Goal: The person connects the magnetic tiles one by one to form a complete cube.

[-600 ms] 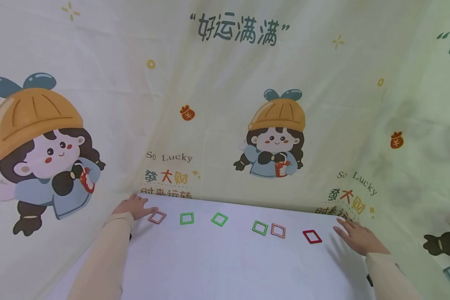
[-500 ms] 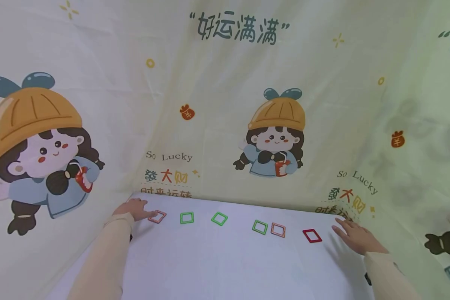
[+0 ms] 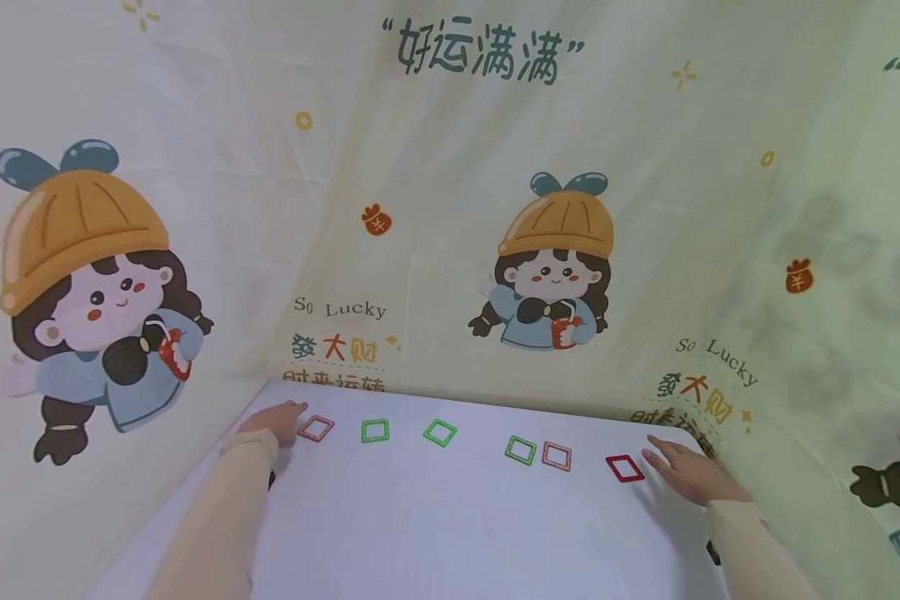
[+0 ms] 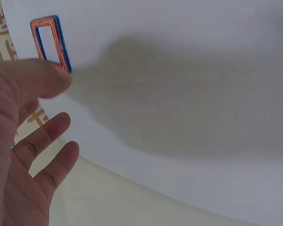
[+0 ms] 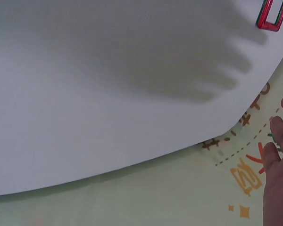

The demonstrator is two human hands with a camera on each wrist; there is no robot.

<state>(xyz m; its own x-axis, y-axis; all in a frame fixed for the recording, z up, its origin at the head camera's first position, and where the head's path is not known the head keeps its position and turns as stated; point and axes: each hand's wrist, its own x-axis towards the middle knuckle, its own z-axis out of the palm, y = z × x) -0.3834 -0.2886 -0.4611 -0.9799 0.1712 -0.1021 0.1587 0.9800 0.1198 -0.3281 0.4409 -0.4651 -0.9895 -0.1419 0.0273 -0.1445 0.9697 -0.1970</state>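
In the head view my left hand (image 3: pixel 273 422) is beside the leftmost orange square frame (image 3: pixel 323 420) on the white table. The left wrist view shows its thumb overlapping one corner of that frame (image 4: pixel 62 44), which has a blue side, while the other fingers are apart and hold nothing. Whether the thumb touches it, I cannot tell. At the right, my right hand (image 3: pixel 686 471) hovers with spread fingers near a red square frame (image 3: pixel 637 467). That red frame (image 5: pixel 269 27) appears at the top right corner of the right wrist view, away from the fingers.
Between the hands lie a green frame (image 3: pixel 375 441), a second green frame (image 3: pixel 433 442), a third green frame (image 3: pixel 507 446) and another orange frame (image 3: pixel 557 467). The white table (image 3: pixel 435 533) ends at a printed cloth backdrop (image 3: pixel 435 333).
My right hand has moved left, closer to the red frame. The left hand has shifted slightly, and its thumb no longer overlaps the orange frame in the head view. The frames lie as before.
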